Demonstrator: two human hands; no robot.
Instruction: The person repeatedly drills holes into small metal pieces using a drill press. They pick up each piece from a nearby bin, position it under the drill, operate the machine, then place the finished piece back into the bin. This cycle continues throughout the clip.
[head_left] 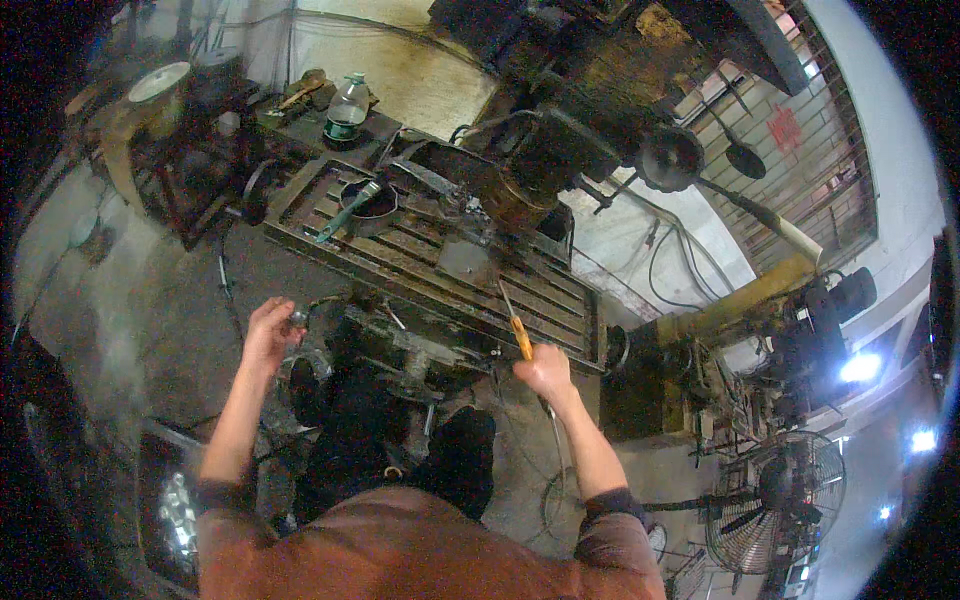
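Note:
My left hand [265,337], fingers curled, grips a small shiny round metal part [298,318] in front of the machine. My right hand [546,373] is closed round the yellow handle of a tool [521,338] with a thin metal shaft, which points away toward the machine table. Whether it is a file or a screwdriver is too small to tell. Beyond both hands lies the slotted metal machine table [398,273]. A flat grey plate [466,258] rests on its middle. On its left part stands a dark round bowl [378,208], with a green-handled brush [345,215] laid across it.
A clear bottle with a green label [347,110] stands behind the table's left end. The dark machine head [520,165] overhangs the table. At lower left, a container [150,470] holds shiny metal parts. A fan [778,500] stands at lower right. Cables trail across the floor.

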